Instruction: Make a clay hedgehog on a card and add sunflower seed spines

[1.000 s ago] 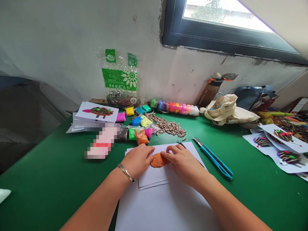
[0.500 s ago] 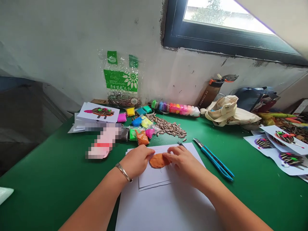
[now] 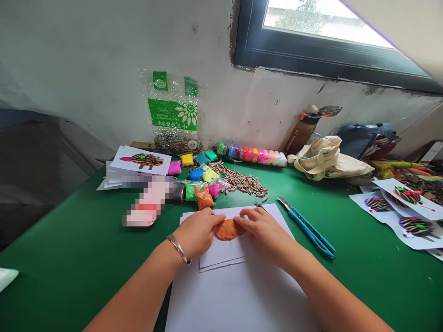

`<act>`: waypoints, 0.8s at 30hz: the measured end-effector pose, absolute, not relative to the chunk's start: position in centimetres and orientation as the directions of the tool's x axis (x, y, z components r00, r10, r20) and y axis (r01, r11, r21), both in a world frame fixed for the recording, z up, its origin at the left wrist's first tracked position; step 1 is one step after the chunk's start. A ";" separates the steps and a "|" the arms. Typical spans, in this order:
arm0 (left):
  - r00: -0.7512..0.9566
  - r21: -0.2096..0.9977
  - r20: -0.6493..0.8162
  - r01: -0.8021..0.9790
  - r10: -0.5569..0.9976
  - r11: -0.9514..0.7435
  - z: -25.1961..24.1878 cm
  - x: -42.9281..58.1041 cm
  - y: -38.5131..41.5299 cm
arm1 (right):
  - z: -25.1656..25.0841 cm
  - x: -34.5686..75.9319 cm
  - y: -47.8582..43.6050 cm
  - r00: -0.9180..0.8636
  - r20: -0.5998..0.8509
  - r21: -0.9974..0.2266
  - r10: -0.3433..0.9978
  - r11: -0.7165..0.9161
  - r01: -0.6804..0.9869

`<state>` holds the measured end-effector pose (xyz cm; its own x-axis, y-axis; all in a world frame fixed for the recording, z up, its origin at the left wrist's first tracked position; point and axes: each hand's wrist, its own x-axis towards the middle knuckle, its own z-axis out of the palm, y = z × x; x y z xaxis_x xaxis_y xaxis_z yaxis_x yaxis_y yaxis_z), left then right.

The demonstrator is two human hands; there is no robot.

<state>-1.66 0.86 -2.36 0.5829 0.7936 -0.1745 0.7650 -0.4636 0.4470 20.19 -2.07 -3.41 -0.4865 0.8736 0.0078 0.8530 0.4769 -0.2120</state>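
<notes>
We're in a craft workroom: a green worktable (image 3: 69, 240) against a scuffed plaster wall (image 3: 86, 78) below a window (image 3: 328, 55), strewn with clay packets (image 3: 196, 174), sunflower seeds (image 3: 238, 180) and seed-and-clay pictures (image 3: 417, 228).
</notes>
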 end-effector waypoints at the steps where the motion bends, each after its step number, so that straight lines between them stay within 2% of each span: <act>1: 0.583 0.443 -0.173 0.766 0.794 -0.466 -2.4 -1.6 0.8 | -3.6 20.2 -2.1 -0.487 0.013 -0.193 0.874 0.480 0.856; 4: 0.589 0.428 -0.167 0.766 0.790 -0.480 -2.5 -1.5 0.8 | -3.7 20.1 -2.0 -0.481 0.013 -0.182 0.877 0.475 0.861; 9: 0.589 0.410 -0.150 0.768 0.794 -0.492 -2.8 -1.6 0.6 | -3.0 20.2 -2.2 -0.473 -0.016 -0.246 0.881 0.455 0.856; 15: 0.589 0.398 -0.160 0.773 0.792 -0.494 -2.7 -1.5 0.4 | -3.5 19.6 -2.4 -0.483 0.007 -0.167 0.875 0.478 0.863; 24: 0.594 0.361 -0.150 0.777 0.790 -0.515 -2.7 -1.4 0.3 | -4.0 20.2 -2.1 -0.474 0.021 -0.202 0.880 0.468 0.860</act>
<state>-1.38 0.33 -2.70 0.5939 0.7904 -0.1501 0.7771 -0.5152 0.3615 20.19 -2.12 -3.97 -0.4737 0.8804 0.0206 0.8604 0.4677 -0.2023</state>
